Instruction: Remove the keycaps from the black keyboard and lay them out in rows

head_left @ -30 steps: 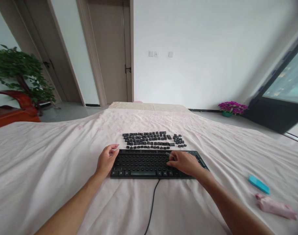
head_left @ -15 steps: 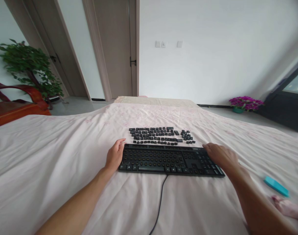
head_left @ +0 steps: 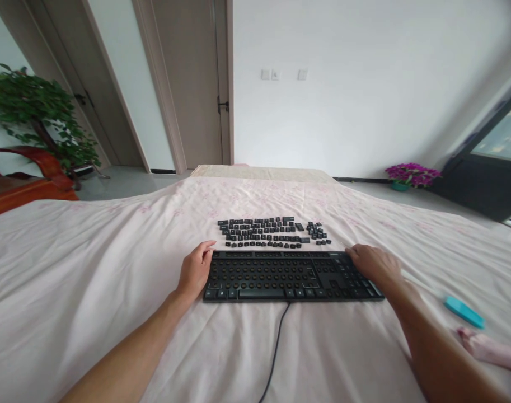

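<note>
A black keyboard (head_left: 259,271) lies flat on the cloth, with bare key sockets across its main block and the space bar still in place. At its left end, my left hand (head_left: 195,270) grips the edge, thumb and fingers pressed to the side. My right hand (head_left: 375,263) holds the far right corner, its palm covering part of the number pad. Just beyond the keyboard, loose black keycaps (head_left: 259,229) lie in rough rows, with a smaller cluster (head_left: 316,230) to the right. A black cable (head_left: 276,347) comes from under the near edge toward me.
A pale floral cloth (head_left: 154,313) with wrinkles covers the surface. Right of my right forearm are a turquoise flat object (head_left: 464,312) and a pink cloth-like item (head_left: 490,348). Beyond stand a wooden chair (head_left: 41,173), a leafy plant (head_left: 37,106) and purple flowers (head_left: 412,174).
The keyboard has turned slightly between my hands, its left end coming a little nearer me, so it sits straighter. My view has shifted slightly right. The keycaps keep their arrangement.
</note>
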Motion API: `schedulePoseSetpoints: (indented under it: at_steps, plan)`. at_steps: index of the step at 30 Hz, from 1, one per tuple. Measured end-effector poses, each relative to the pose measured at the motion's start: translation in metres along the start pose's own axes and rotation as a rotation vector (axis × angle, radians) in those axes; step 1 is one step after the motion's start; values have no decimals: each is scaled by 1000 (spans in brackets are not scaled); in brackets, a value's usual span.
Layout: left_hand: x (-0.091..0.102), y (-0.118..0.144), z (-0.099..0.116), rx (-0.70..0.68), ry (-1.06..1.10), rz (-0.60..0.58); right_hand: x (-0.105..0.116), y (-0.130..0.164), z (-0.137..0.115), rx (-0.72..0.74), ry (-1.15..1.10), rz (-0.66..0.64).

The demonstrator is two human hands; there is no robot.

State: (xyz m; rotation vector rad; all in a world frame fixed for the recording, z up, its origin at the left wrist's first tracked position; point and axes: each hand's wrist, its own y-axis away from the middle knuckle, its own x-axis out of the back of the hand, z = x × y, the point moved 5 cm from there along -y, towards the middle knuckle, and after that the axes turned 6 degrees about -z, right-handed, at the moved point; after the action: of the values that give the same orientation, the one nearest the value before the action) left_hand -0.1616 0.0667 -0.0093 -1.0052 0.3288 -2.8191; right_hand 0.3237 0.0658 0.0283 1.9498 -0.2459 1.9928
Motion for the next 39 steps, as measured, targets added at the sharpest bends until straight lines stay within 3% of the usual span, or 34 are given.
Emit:
schedulePoseSetpoints:
  at_steps: [14, 27, 39]
  plan:
    - [-3, -7, -4, 29, -4, -56, -6, -1, -1, -18, -42, -6]
    - [-2, -8, -4, -4, -33, -3, -3, -2, -2, -36, -84, 43]
    - [-3, -10, -2, -13, -48, -58, -9, -5, 6, 0, -117, 17]
